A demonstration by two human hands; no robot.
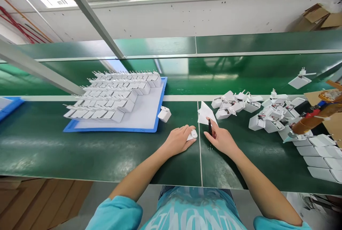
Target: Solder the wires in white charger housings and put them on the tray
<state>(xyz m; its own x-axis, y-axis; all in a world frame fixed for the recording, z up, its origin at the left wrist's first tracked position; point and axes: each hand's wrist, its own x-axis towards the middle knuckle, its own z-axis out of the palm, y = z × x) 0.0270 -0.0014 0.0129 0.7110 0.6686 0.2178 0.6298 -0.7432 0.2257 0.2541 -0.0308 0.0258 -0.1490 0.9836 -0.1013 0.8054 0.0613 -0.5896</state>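
Holding a small white plug [192, 135] low over the green bench [93, 155] with the left hand [179, 139] — curling partly closed around its left side, with thumb on the near edge. Pinching a slim black tool [210, 127] upright in the right hand [223, 141] between thumb and forefinger, leaving only a narrow opening. Bringing that forefinger up to a folded white sheet [207, 113] — being unable to tell whether touching or only overlapping it.

Having a loose plug [164, 114] lying just right of the blue tray [157, 121], and bearing stepped rows of plugs [114, 96] on that tray. Showing a nearer heap of plugs [229, 105] beyond the right hand, a second heap [271, 114] farther right, and a brown pole [307, 123] slanting above stacked cases [320, 160].
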